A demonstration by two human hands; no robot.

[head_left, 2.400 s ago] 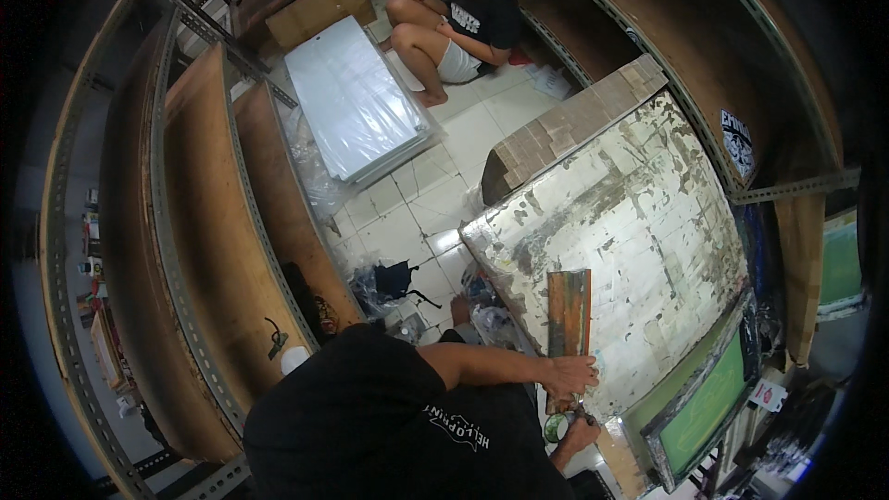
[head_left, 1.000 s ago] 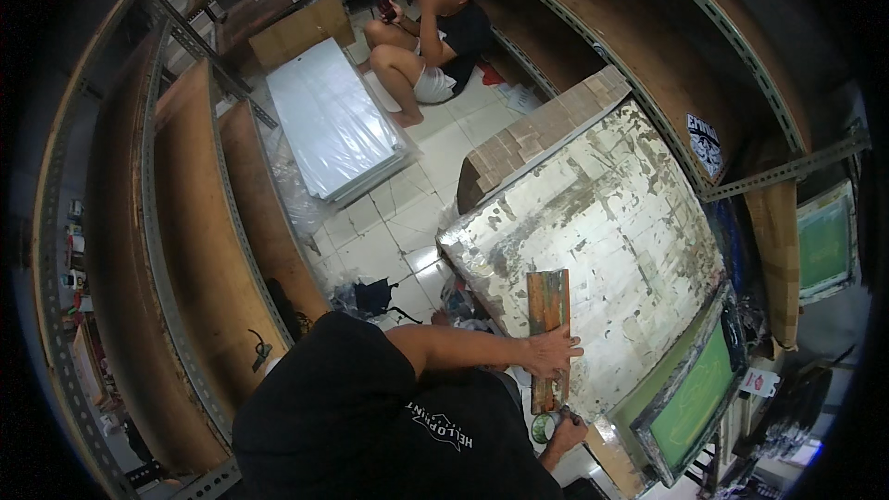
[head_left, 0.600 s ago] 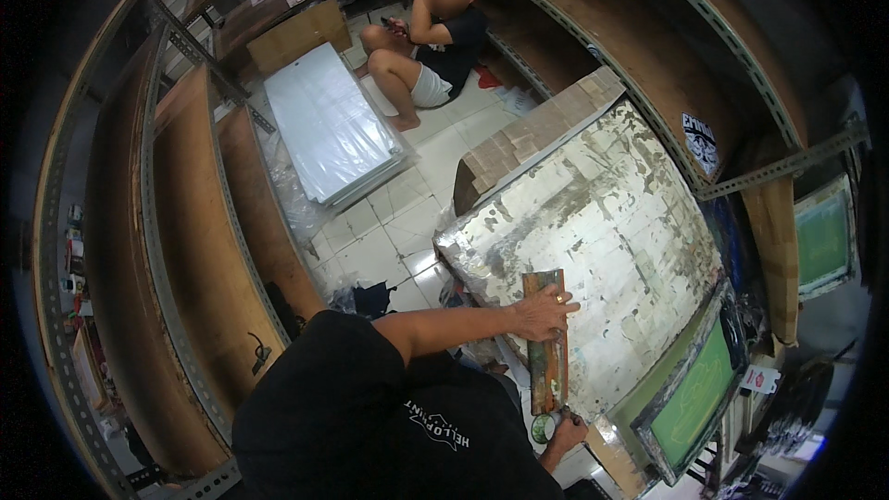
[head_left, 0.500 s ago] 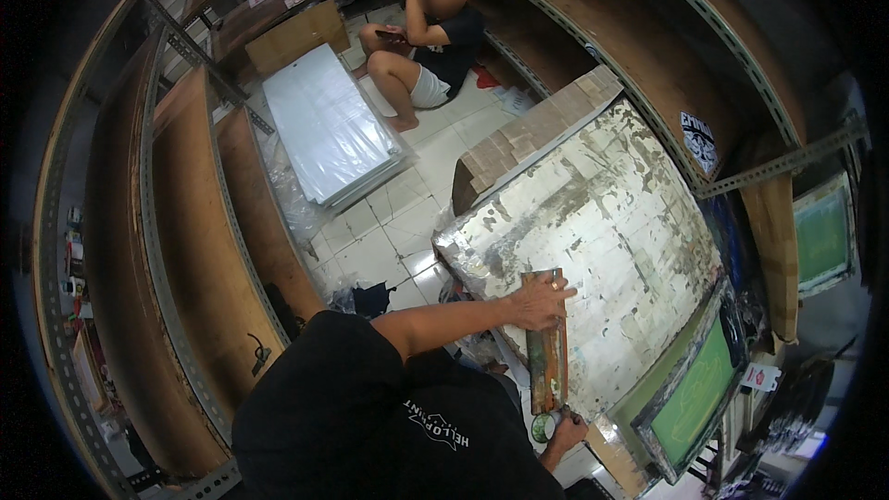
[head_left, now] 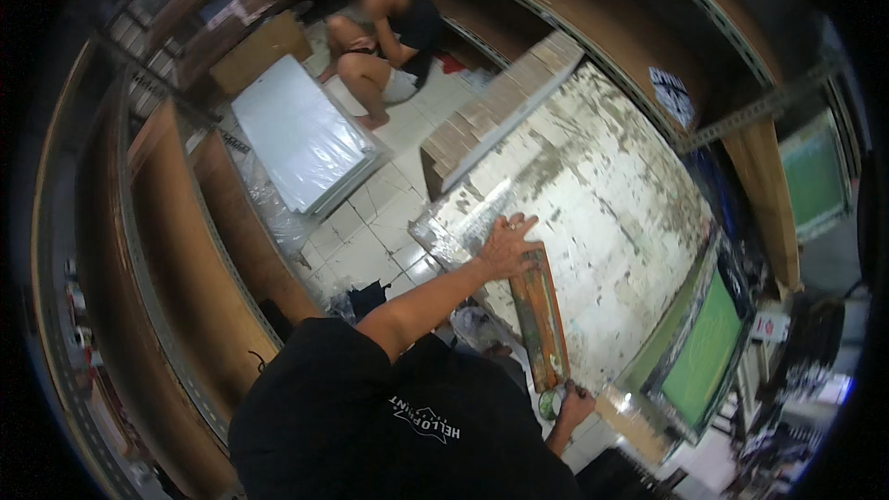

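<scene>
Since the earliest frame the left hand (head_left: 507, 243) has slid from the near end of the wooden squeegee (head_left: 541, 317) to its far end, and the tool now lies angled further up the table.

Nearest: right hand (head_left: 576, 402) at the near end of the squeegee, curled beside a small green-topped tub (head_left: 552, 400); whether it pinches the wood cannot be told. Left hand lies flat on the far end, fingers spread, pressing down.

Squeegee rests on the paint-crusted white table (head_left: 611, 194), near its left edge.

Risk, as judged: uneven pressure between the two ends could skew the blade or tip it off the near corner; the tub sits close enough to be knocked.

Room: open table to the right and beyond. Green screen frame (head_left: 708, 352) bounds the right side. Farther off, a stacked brick ledge (head_left: 500, 106), then a seated person (head_left: 384, 37) beside white sheets (head_left: 301, 134) on the tiled floor.
</scene>
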